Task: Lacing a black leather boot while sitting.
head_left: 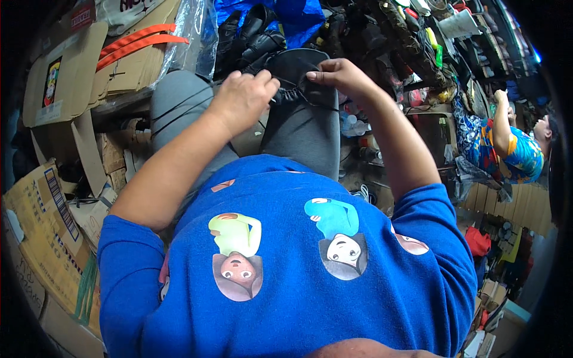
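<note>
A black piece that looks like a shoe upper [292,62] lies over my right knee, with a row of cord loops [290,94] along its near edge. My left hand [248,98] is closed at the left end of these loops; what its fingers hold is hidden. On the right side of the piece, my right hand [341,76] pinches thin black cord between thumb and forefinger. More black cord [182,107] trails across my left thigh, and a strand crosses my right thigh below the loops.
Black shoes [259,42] and a blue plastic sheet [301,21] lie beyond my knees. Cardboard boxes [65,77] with orange strips [134,42] stand on the left. To the right are cluttered tools and bottles [355,126], and a seated person [507,143] in a colourful shirt.
</note>
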`<state>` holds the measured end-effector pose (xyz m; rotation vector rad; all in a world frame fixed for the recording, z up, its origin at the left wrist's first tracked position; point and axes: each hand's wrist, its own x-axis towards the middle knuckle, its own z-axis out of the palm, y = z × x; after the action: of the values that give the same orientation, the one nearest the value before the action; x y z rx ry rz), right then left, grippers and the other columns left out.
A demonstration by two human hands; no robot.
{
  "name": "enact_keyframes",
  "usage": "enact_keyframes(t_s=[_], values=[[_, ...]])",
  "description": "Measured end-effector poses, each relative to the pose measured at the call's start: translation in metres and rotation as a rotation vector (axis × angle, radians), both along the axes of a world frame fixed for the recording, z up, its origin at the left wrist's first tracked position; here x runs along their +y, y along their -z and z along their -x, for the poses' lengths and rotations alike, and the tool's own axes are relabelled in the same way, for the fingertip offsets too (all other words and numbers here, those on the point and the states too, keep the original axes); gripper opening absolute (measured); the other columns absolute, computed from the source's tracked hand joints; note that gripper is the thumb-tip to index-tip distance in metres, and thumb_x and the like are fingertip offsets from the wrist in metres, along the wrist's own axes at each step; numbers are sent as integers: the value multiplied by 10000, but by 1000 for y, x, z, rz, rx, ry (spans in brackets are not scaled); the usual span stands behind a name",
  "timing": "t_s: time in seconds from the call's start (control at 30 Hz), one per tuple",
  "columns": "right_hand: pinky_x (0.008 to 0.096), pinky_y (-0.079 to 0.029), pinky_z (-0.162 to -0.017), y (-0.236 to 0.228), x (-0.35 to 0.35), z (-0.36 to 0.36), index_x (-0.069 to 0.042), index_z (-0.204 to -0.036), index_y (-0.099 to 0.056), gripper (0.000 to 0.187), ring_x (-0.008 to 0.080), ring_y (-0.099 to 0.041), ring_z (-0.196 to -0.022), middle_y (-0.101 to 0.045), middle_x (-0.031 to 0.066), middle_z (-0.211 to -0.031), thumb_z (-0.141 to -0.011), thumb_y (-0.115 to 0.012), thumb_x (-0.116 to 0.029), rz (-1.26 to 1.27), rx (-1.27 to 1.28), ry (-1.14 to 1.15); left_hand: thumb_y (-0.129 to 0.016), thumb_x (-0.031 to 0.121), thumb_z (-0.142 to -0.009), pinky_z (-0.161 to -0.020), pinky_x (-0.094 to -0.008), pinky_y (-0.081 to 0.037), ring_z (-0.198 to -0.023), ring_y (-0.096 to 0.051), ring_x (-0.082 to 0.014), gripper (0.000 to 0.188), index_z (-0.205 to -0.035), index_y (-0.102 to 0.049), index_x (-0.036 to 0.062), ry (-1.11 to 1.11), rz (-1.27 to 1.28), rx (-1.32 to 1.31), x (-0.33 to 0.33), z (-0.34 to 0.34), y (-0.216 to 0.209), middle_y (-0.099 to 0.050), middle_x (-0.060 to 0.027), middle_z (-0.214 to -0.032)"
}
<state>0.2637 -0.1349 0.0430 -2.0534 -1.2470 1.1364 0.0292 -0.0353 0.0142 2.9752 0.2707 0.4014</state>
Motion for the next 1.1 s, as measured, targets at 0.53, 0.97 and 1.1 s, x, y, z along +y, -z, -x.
enact_keyframes(t_s=[0.53, 0.97, 1.1], values=[[211, -344, -505, 28, -11, 44, -51, -789, -672, 252, 15, -449, -573, -542, -80, -635, -816, -733, -294, -169, 95, 226, -710, 173, -716, -728, -388, -437, -770, -605, -272, 278, -952, -601, 73, -33, 144, 79, -27, 30, 6, -590, -84, -818], [244, -416, -550, 21, 20, 27, -7, -722, -650, 308, 47, -493, -597, -587, -10, -624, -762, -774, -286, -95, -184, 6, -742, 333, -703, -730, -377, -398, -714, -593, -253, 301, -739, -596, 73, -80, 102, 8, -31, 9, -4, -576, -81, -732], [261, -440, -576, 30, 27, 34, -21, -794, -660, 300, 88, -523, -620, -602, 10, -686, -750, -775, -295, -85, -123, -19, -722, 368, -729, -724, -369, -410, -679, -601, -246, 316, -731, -617, 70, -82, 100, 33, -27, 12, 3, -599, -88, -712]])
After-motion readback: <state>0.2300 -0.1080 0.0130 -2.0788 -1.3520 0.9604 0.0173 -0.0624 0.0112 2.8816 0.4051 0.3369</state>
